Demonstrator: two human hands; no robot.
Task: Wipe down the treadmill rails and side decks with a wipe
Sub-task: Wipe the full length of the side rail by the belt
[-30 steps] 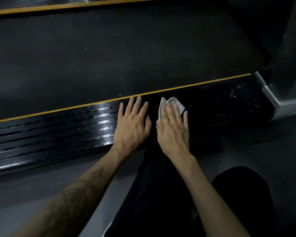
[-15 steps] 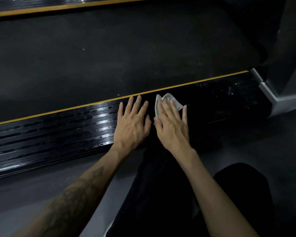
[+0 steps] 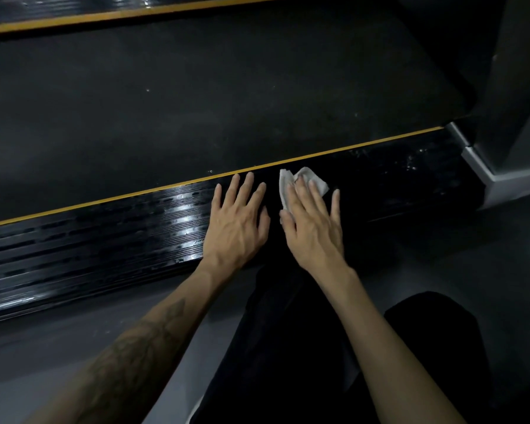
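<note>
A black ribbed side deck [image 3: 104, 237] with a yellow edge stripe runs across the view beside the dark treadmill belt [image 3: 196, 102]. A crumpled white wipe [image 3: 314, 180] lies on the deck. My right hand [image 3: 312, 221] presses flat on the wipe with straight, spread fingers. Just to its left, my left hand [image 3: 236, 218] rests flat on the deck, fingers straight, holding nothing. The deck left of my hands looks wet and shiny; the part to the right [image 3: 410, 166] shows whitish specks.
A grey upright post and its base [image 3: 502, 166] stand at the deck's right end. The far side deck [image 3: 135, 13], also yellow-striped, runs along the top. My dark-trousered legs [image 3: 318, 347] are on the grey floor below the deck.
My right hand has slid the wipe slightly away from me toward the yellow stripe. The left hand has stayed in place.
</note>
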